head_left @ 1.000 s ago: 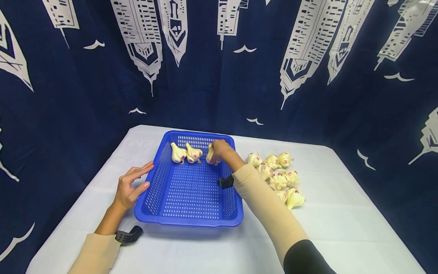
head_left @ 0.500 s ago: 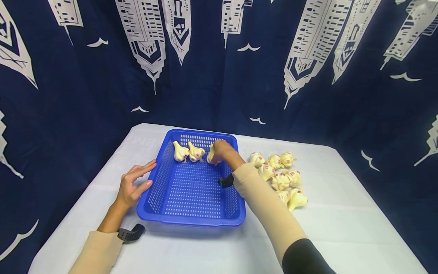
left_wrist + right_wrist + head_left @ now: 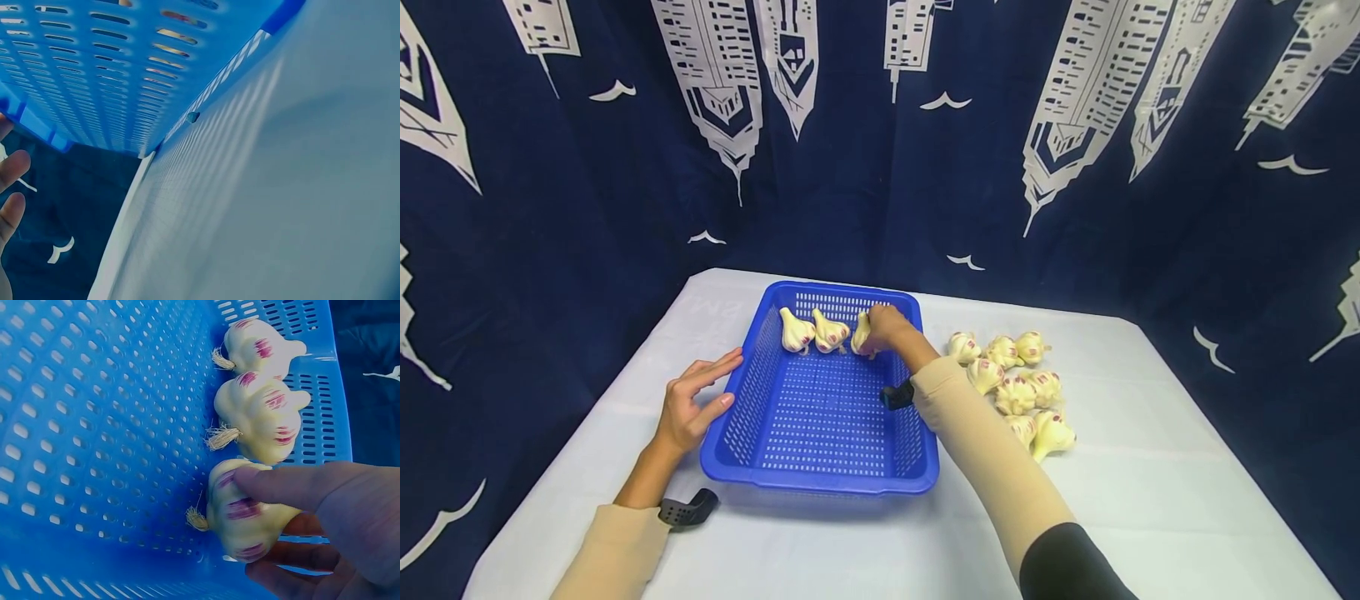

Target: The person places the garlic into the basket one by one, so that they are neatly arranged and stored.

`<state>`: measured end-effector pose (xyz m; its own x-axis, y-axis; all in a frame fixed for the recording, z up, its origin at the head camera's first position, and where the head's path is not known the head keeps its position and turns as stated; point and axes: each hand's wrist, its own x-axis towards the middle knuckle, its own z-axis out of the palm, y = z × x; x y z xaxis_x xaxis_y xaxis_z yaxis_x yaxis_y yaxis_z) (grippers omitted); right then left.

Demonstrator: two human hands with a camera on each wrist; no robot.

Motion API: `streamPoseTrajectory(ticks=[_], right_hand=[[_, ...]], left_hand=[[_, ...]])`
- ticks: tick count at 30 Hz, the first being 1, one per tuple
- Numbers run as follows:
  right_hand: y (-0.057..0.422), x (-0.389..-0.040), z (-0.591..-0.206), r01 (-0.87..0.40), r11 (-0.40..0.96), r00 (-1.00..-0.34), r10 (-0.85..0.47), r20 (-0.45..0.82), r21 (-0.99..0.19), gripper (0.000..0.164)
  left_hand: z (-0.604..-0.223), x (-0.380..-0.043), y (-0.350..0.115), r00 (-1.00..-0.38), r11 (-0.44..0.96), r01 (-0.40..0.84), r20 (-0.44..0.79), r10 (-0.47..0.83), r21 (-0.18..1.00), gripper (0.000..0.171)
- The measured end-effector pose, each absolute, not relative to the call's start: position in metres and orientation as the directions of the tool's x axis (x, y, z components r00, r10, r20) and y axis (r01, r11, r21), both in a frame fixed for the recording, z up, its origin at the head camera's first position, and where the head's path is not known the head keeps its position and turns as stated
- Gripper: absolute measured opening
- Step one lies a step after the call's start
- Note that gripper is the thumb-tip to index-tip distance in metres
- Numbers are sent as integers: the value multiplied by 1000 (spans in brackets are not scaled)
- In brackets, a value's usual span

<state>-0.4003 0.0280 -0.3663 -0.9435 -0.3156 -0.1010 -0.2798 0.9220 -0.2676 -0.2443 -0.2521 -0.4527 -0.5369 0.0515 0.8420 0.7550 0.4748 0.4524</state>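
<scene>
In the head view, my right hand (image 3: 889,327) reaches into the blue basket (image 3: 820,483) at its far right corner. It grips a garlic bulb (image 3: 240,509), thumb on top and fingers beneath, as the right wrist view shows. Two more garlic bulbs (image 3: 797,332) stand in a row to its left along the basket's far wall, stems toward that wall. My left hand (image 3: 688,406) rests with straight fingers against the basket's left rim. In the left wrist view its fingertips (image 3: 14,167) show beside the slotted basket wall.
A cluster of several garlic bulbs (image 3: 1015,394) lies on the white table (image 3: 1135,467) right of the basket, partly behind my right sleeve (image 3: 992,450). A dark blue curtain (image 3: 850,192) with white prints hangs behind the table.
The garlic bulb in my right hand has shifted slightly left, closer to the two beside it. The head view has moved a little. My left hand keeps its place on the rim.
</scene>
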Motion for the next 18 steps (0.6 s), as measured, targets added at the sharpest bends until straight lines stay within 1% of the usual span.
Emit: streamPoseTrajectory(ticks=[6,13,18], right_hand=[[28,-399,-367,-277,928,-946,-309,-99,-247,38],[29,-401,-367,-281,934,-948,-305,-86,-220,44],[30,-406,-368,-285,936,-949,-306,-75,-205,46]], left_hand=[[-454,-244,-252,-532,472,759,845,53,449,48],[-452,-243,-252,-545,470,753,836,55,460,49],[-448,-241,-250,-538,475,755,841,53,452,49]])
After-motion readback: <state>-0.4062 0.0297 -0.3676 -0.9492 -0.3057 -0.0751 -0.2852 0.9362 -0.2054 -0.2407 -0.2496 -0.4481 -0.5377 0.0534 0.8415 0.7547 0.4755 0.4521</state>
